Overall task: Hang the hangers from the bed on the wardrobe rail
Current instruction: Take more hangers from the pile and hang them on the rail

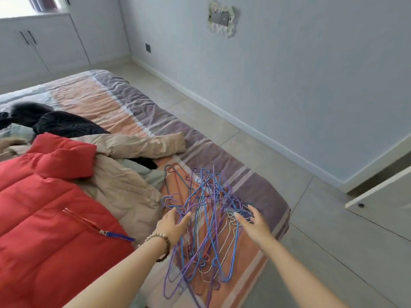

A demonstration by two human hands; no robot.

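While both of our hands reach out over the bed (133,112), we count one tangled pile of wire hangers (206,210) lying on its near corner. The wires are blue, purple, white and red, too knotted for us to number singly. Our left hand (175,223), with one bead bracelet (163,244) at the wrist, is released, fingers spread, at the nine o'clock edge of the pile by the hooks. Whether it touches them we cannot tell. Our right hand (253,221) is likewise loose and spread, grasping nothing, at the three o'clock edge of the pile.

At nine o'clock from the hangers lies one red padded jacket (44,218). One beige coat (124,185) lies at ten o'clock, partly under the red one. A black garment (66,123) lies farther off at eleven o'clock.

One low white cupboard (44,47) stands at eleven o'clock under the window. Its doors are closed and bear two dark handles, so we cannot see inside.

The bed wears a creased cover striped in orange, purple and white. Pale floor tiles (289,196) run along its three o'clock side to a grey-blue wall (311,85) with a white skirting. That wall carries one frilled frame (222,18) at twelve o'clock and one dark socket (148,48). One white door panel (382,196) with one dark knob stands at three o'clock.
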